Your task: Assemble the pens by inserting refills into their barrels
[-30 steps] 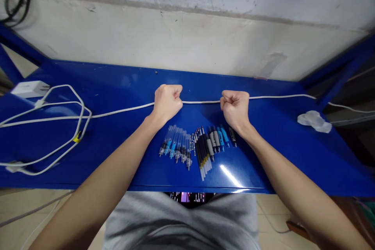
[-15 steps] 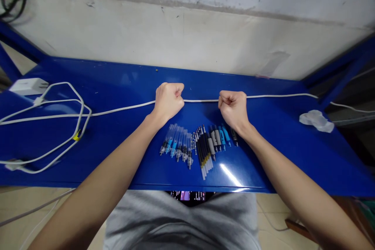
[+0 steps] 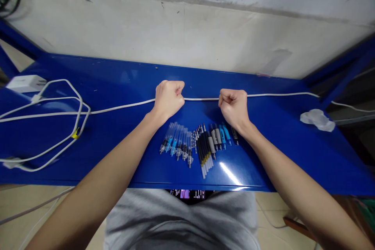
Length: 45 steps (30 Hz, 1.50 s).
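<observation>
1. The blue table (image 3: 170, 175) is backed by a pale wall (image 3: 187, 27), by which its far edge is bounded.

2. The white cable (image 3: 202, 99) is stretched across the table and looped at the left. Its straight run is laid beyond the pen parts, by which, it seems, the near strip is left to them.

3. The left hand (image 3: 169, 99) and the right hand (image 3: 234, 107) are set well apart over the cable, with all fingers curled into fists. Whether the cable is gripped or merely covered, or anything else is enclosed, cannot be told. The forearms are spread to either side, so the pen parts are not hidden.

4. A white adapter (image 3: 26, 83) is placed at the far left and a crumpled white piece (image 3: 318, 120) at the right; both are kept well clear of the pen parts.

5. The clear barrels (image 3: 173, 150) are fanned nearest the left forearm, with their tips pointed toward the body.

6. The dark refills (image 3: 203, 146) are bunched in the middle, beside the grey, blue and black clip sections (image 3: 223, 136), which are ranged to the right. The kinds are probably grouped so that they can be told apart.

7. Small pale pieces (image 3: 194, 142) are lined up between barrels and refills, perhaps so that they are not lost.
</observation>
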### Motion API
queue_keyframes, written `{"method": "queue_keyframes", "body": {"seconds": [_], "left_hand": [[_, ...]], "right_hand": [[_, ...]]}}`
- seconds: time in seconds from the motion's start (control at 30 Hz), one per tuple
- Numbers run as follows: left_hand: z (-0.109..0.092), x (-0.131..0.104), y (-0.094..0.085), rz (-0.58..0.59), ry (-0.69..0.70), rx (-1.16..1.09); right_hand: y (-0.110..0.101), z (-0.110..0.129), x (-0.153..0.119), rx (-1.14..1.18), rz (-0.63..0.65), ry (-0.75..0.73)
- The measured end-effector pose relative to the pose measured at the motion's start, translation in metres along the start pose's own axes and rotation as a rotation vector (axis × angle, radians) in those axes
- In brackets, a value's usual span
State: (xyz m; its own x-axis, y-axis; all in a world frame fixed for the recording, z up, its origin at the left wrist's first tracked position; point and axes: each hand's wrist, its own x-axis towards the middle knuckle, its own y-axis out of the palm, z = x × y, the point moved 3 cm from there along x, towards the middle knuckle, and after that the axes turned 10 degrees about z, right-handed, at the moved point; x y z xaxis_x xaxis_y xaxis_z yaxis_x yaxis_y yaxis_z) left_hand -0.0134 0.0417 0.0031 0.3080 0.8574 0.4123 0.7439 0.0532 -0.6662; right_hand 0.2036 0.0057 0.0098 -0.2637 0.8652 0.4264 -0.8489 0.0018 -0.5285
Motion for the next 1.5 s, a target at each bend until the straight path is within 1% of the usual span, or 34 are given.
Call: {"method": "queue_keyframes", "body": {"seconds": [0.6,0.7,0.8,0.87,0.97,1.0,1.07,1.17,1.3,1.4,1.5], "left_hand": [[-0.002,0.0,0.0,0.013,-0.017,0.013],[-0.008,-0.001,-0.007,0.02,-0.031,0.053],[-0.023,-0.009,-0.024,0.034,-0.081,0.112],[-0.034,-0.021,-0.036,0.096,-0.146,0.176],[-0.048,-0.049,-0.05,0.272,-0.186,0.295],[-0.051,-0.059,-0.053,0.329,-0.199,0.298],[-0.053,-0.079,-0.057,0.391,-0.27,0.278],[-0.054,-0.099,-0.058,0.487,-0.352,0.287],[-0.053,-0.107,-0.052,0.565,-0.379,0.348],[-0.051,-0.106,-0.048,0.573,-0.379,0.409],[-0.048,-0.104,-0.048,0.56,-0.382,0.508]], "right_hand": [[-0.001,-0.003,0.0,-0.028,0.013,0.017],[-0.003,-0.007,0.0,-0.056,0.019,0.021],[-0.005,-0.011,-0.001,-0.076,0.019,0.042],[-0.006,-0.012,-0.001,-0.084,0.02,0.051],[-0.007,-0.011,0.0,-0.1,0.024,0.049],[-0.007,-0.01,0.0,-0.11,0.03,0.05],[-0.006,-0.009,0.0,-0.135,0.044,0.055],[-0.005,-0.007,0.001,-0.168,0.063,0.053],[-0.005,-0.005,0.001,-0.195,0.052,0.044],[-0.006,-0.004,0.001,-0.203,0.052,0.047],[-0.006,-0.002,0.002,-0.199,0.054,0.045]]}}
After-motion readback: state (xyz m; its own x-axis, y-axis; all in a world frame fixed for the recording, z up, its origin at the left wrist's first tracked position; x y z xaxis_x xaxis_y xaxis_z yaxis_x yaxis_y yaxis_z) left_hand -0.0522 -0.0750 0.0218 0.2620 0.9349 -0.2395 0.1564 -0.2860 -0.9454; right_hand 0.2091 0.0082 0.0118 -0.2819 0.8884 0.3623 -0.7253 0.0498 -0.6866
